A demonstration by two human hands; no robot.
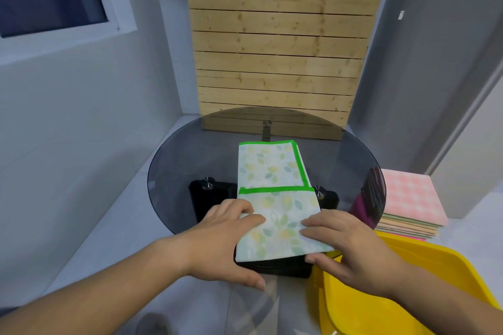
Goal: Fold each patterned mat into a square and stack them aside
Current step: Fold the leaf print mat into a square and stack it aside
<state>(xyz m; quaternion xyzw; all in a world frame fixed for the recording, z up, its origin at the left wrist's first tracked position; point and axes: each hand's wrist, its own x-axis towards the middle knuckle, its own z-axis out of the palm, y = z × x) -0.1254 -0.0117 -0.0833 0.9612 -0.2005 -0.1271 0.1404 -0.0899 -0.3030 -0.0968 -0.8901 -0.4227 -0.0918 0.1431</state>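
Leaf-print mat (272,168) with green border, partly folded, lying mid glass tabletop (185,171), near end overhanging the edge. Hands apart on near end: left hand (226,236) pressing the left edge, fingers relaxed, thumb splayed clear; right hand (351,242) fingers flat on the right corner, thumb below the edge, pinch or not cannot tell. Stack of folded mats (411,196) right, behind yellow tub (381,294).
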